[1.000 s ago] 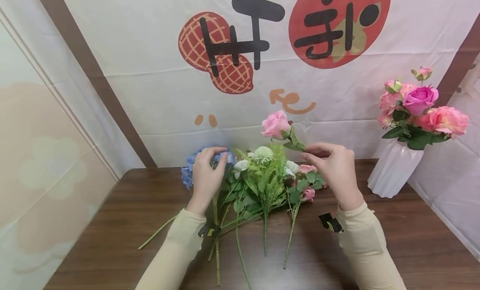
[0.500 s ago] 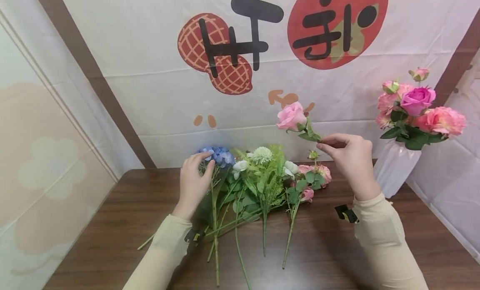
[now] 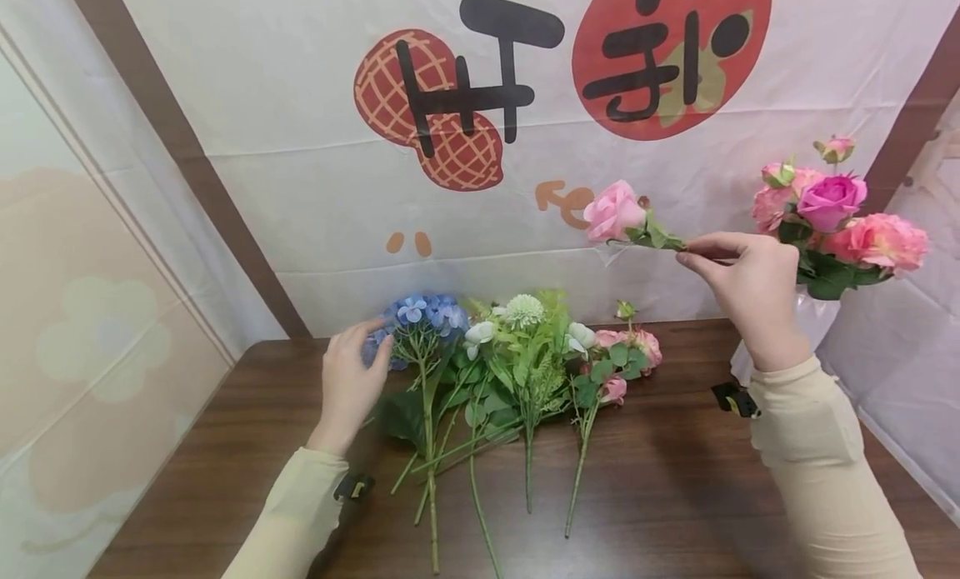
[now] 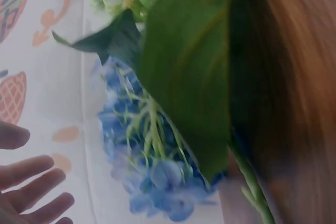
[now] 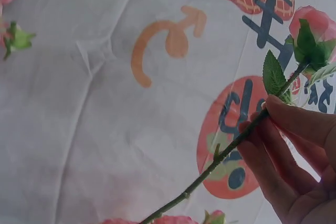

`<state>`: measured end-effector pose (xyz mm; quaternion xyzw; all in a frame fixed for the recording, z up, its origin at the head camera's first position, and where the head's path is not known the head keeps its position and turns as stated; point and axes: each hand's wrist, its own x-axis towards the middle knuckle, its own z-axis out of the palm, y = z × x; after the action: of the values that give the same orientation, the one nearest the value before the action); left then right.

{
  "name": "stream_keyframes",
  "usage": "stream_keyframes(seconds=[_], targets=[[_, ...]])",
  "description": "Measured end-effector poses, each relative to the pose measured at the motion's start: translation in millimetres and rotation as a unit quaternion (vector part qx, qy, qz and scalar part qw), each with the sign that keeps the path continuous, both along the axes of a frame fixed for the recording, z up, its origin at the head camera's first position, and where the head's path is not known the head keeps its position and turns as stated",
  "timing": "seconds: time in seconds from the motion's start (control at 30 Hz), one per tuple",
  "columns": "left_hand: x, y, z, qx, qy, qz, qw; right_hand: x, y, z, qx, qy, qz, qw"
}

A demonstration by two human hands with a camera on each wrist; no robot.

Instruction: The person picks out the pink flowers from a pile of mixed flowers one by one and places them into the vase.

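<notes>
A pink rose is raised over the right part of the table, its head tipped to the left. My right hand pinches its green stem just below the leaves, between thumb and fingers. Nothing is in my left hand; its fingers are loosely spread beside the blue hydrangea on the left of the table. A broad green leaf covers part of that bloom in the left wrist view. Right of the hydrangea lie green sprays with a pale pompom flower and white blossoms.
A white ribbed vase with pink roses stands at the back right, partly behind my right hand. A spray of small pink roses lies right of the greenery. Long stems reach toward the front of the brown table. A printed cloth hangs behind.
My right hand has carried the pink rose up and to the right, toward the vase. My left hand has drawn back to the left, uncovering more of the hydrangea.
</notes>
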<state>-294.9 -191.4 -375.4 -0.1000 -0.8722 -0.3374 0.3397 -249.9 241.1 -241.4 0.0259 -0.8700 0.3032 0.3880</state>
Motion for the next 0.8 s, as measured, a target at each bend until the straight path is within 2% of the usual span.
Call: stream_keyframes(seconds=[0.23,0.43,0.67,0.8], targets=[[4.0,-20.2,-5.4,-0.017,-0.018,0.016,0.9996,2.5,10.8,16.4,0.002,0.013,-0.013,1.000],[9.3,-34.2,-10.1,-0.036,-0.046,0.018,0.9981,3.5,15.4,21.3,-0.018,0.013,-0.021,1.000],[15.0,-46.2,-11.0,-0.046,-0.059,0.024,0.9969,-0.2,23.2,18.0,-0.056,0.074,-0.046,0.995],[18.5,-51.5,-11.9,-0.050,-0.060,0.029,0.9965,-0.3,36.5,16.5,-0.090,0.099,-0.045,0.990]])
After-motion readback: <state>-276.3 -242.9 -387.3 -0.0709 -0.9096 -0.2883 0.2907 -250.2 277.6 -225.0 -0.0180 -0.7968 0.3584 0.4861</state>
